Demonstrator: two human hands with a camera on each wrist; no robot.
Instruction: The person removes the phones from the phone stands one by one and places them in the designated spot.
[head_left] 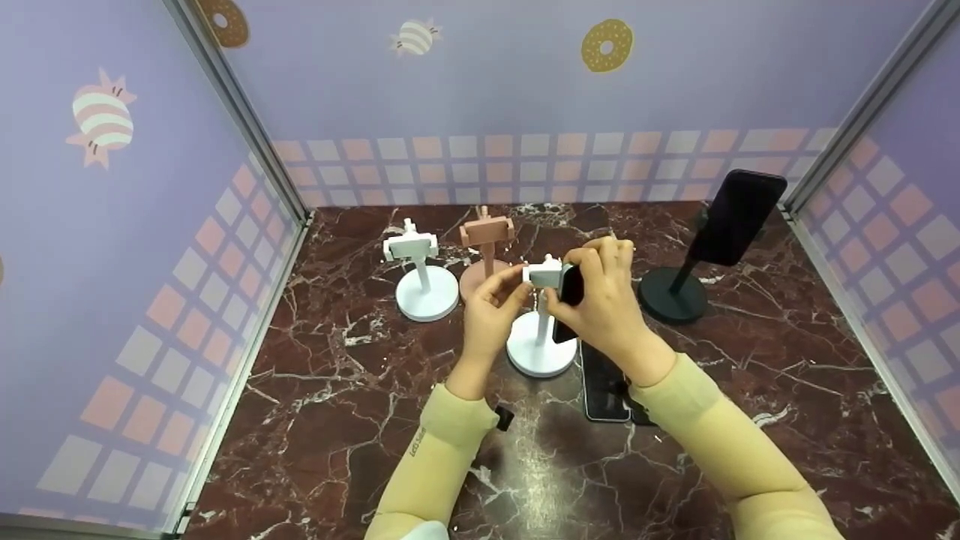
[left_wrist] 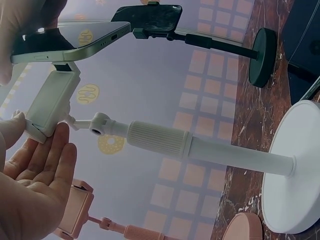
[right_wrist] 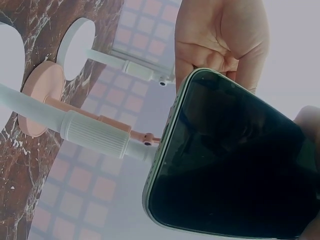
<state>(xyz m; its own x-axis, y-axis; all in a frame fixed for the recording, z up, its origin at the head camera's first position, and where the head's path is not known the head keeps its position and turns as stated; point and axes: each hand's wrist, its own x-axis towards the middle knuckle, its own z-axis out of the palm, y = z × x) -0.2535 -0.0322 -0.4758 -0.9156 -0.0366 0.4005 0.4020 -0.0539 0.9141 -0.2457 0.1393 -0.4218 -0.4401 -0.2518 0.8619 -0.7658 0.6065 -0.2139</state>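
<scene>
A white phone stand [head_left: 541,356] stands upright in front of me, its holder [head_left: 545,276] at the top of the stem. My left hand [head_left: 489,322] pinches the left end of this holder between thumb and fingers. In my right hand [head_left: 606,300] is a dark-screened phone [right_wrist: 235,160], gripped by its edges and turned on its side. The left wrist view has the phone's edge [left_wrist: 75,55] right at the holder's other end, standing across it. Part of the phone is hidden behind the right fingers.
Behind on the left stand another white phone stand [head_left: 426,296] and a pink one [head_left: 487,234], both with bare holders. A black stand [head_left: 673,295] at the right holds a phone [head_left: 739,217]. Phones [head_left: 604,390] lie below my right forearm. Patterned walls [head_left: 525,90] enclose the marbled table [head_left: 315,435].
</scene>
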